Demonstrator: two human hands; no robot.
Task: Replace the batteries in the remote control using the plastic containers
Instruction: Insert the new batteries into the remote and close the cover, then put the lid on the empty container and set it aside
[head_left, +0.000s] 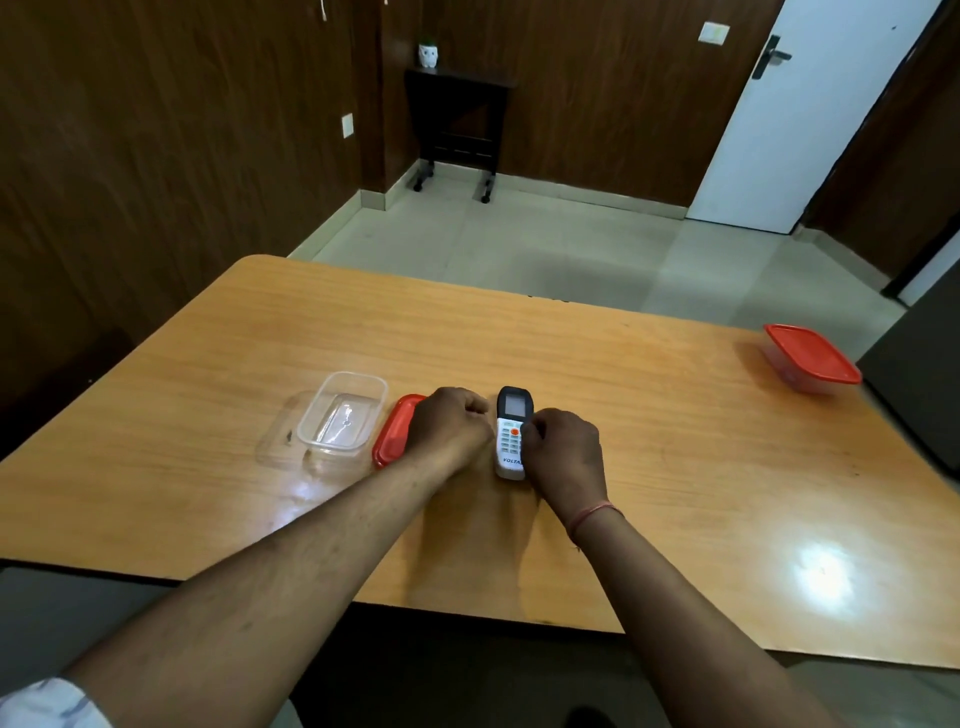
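**Two curled hands flank the remote at the table's middle**

Head view: a white plastic remote control with a dark screen end and an orange button (511, 431) lies face up on the orange-brown wooden table (649, 415), just below the centre of the frame, its screen end pointing toward the top of the picture. The left hand (449, 428) sits just left of it, fingers curled into a loose fist with the knuckles up; its fingertips are tucked under, so I cannot tell whether they touch the remote's left edge or pinch anything. The right hand (563, 452) is at the remote's lower right, fingers (535, 423) bent inward and close together, resting against the right edge of the remote beside the button pad; whether they truly clamp it is not clear. A thin red thread band (595, 517) circles the right wrist.

Left of the left hand lies a flat red plastic lid (389, 439), partly hidden by that hand. Further left stands an open clear plastic rectangular container (343, 415), and nothing can be made out inside it. It sits on or just beside a second clear piece (275, 449), which one I cannot tell. At the right edge of the frame, well apart from the hands, a clear plastic container closed with a red lid (810, 358) sits near the table's corner
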